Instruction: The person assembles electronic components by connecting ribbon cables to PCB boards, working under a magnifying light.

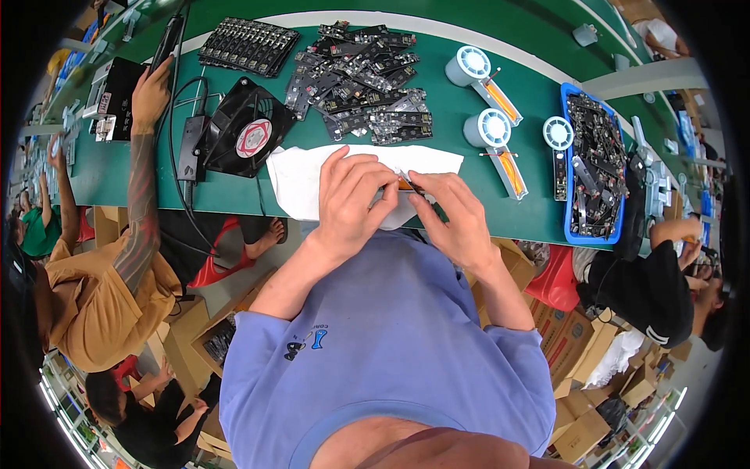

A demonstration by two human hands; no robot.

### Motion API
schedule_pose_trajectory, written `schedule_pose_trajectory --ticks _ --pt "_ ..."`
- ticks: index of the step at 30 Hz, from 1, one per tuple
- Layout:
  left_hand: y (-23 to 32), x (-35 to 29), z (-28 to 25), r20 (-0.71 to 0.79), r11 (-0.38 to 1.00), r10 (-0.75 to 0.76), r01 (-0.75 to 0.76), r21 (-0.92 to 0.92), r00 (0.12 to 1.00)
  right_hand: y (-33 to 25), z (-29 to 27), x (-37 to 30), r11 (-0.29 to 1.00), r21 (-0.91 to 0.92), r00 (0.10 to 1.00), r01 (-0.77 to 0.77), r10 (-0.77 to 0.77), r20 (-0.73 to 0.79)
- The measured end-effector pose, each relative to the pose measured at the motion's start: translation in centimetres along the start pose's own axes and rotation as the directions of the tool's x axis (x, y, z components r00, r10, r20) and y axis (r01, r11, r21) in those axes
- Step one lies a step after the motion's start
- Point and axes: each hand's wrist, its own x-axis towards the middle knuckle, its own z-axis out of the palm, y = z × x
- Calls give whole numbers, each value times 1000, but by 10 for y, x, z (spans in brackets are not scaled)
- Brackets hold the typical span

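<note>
Your left hand (351, 195) has its thumb and fingertips clamped on a small orange-centred part (405, 184); your right hand (453, 211) meets its other end, thumb and forefinger close, though whether they pinch it you can't tell. The part sits between your hands, over the folded white cloth (297, 184). Expect it to be light and stiff-shelled, probably with delicate innards; take it by the edges and keep pressure off the orange middle. The cloth looks soft and likely to ruck up. Beneath is a green tabletop (445, 117), smooth-looking. Beyond the cloth stand a black axial fan (242, 137), pale-blue fan units (487, 127) and heaped circuit boards (359, 78); a blue tray (594, 237) of boards is to your right. Around you are cardboard boxes (558, 344) and seated co-workers (109, 305).
</note>
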Motion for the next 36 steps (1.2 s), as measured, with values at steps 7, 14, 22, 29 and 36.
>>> schedule_pose_trajectory --ticks 7,14,22,29,36 --pt "-1 -1 0 8 1000 20 -20 -2 1000 2 18 4 998 -64 997 -23 19 -69" --pt "-6 -5 3 -27 1000 18 -18 -10 999 -9 0 14 959 -278 998 -48 37 -44" --pt "-5 -9 -6 49 982 83 -90 165 995 4 0 1 970 -240 998 38 -24 62" --pt "-19 -6 -18 195 996 93 -89 -30 976 9 -2 3 977 -212 996 -10 28 82" --pt "-21 -8 -22 253 978 -57 105 -182 966 7 -8 16 979 -191 990 65 -40 133"
